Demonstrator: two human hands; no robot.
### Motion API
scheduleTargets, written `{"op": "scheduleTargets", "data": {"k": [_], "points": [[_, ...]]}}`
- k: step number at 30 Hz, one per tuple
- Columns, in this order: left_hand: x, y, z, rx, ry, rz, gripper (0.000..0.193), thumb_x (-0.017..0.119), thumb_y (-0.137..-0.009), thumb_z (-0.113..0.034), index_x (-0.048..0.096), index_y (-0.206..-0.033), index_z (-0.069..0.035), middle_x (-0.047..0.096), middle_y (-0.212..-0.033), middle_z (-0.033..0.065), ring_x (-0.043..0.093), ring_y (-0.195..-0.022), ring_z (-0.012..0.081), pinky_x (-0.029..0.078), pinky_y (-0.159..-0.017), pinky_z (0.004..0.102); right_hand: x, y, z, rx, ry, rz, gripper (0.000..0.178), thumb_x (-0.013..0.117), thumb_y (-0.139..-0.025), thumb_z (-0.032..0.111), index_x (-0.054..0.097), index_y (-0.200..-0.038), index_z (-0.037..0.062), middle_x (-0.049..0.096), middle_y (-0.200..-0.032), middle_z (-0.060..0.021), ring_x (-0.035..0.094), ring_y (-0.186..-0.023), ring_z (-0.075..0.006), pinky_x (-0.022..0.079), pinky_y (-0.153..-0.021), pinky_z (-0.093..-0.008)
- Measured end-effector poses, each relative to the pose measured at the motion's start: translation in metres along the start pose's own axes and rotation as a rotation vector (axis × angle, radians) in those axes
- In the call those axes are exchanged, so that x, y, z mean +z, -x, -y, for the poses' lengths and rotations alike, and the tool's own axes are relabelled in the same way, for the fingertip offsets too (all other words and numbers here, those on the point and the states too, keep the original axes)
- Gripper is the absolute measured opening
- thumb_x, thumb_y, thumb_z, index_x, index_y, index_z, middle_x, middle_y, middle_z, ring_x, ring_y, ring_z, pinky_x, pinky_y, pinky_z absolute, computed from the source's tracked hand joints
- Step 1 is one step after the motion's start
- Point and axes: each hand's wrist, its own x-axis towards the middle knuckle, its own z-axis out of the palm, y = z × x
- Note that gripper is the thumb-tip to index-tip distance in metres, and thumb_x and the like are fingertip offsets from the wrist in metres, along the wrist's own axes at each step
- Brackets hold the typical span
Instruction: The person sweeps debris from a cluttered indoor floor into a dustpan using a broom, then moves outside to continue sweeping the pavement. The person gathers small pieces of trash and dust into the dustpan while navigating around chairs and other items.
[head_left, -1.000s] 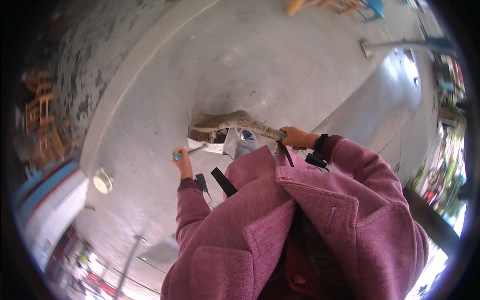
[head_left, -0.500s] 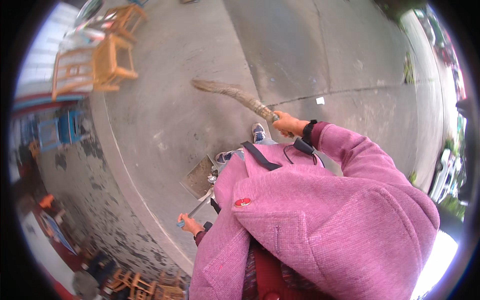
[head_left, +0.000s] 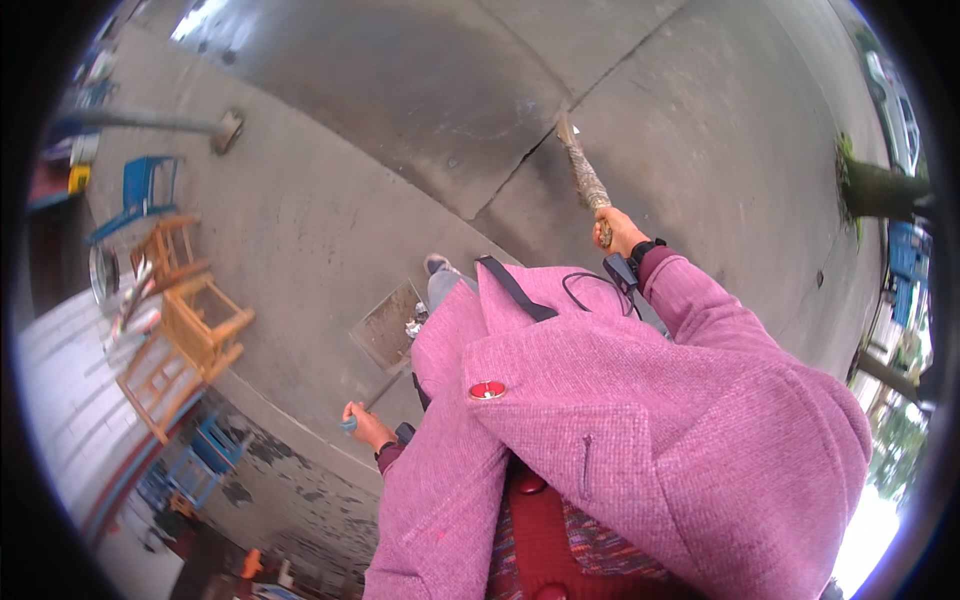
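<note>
My right hand is closed round the grip of a straw hand broom. The broom points away from me, its tip by a crack in the concrete, where a small white scrap partly shows. My left hand, low on the left, is wrapped round the long handle of a dustpan. The pan is beside my leg, partly behind my pink jacket. Crumpled pale litter lies at its right side. One of my shoes shows beyond the pan.
Wooden chairs and a blue chair stand at the left. A pole rises from a base farther off. A tree trunk is at the far right, near a parked vehicle. Grey concrete stretches ahead.
The view has turned and moved on across the concrete. My right hand has swung the broom from pointing left to pointing ahead, near the white scrap. The left hand still carries the dustpan.
</note>
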Motion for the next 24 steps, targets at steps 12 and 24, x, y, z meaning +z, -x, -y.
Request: {"op": "scheduleTargets", "data": {"k": [12,24], "points": [[-0.016,0.012,-0.178,0.473,-0.13,0.567,0.015,0.06,-0.083,-0.009,0.061,-0.098,-0.007,0.058,-0.087,-0.0011,0.053,-0.074,0.0112,0.043,-0.066,0.026,-0.093,0.257,-0.112,-0.107,-0.282,0.028,0.012,0.056,-0.079,0.008,0.044,-0.079,0.0064,0.049,-0.058,-0.0042,0.049,-0.045,-0.014,0.044,-0.039,-0.0284],[-0.101,0.055,-0.22,1.038,-0.375,1.082,0.008,0.061,-0.082,-0.005,0.063,-0.088,-0.001,0.064,-0.082,0.0055,0.059,-0.077,0.0126,0.048,-0.073,0.0281,-0.116,0.554,-0.368,-0.124,-0.218,-0.14,0.013,0.055,-0.081,0.009,0.044,-0.089,0.0086,0.048,-0.061,-0.0011,0.047,-0.046,-0.0098,0.041,-0.038,-0.025]]}}
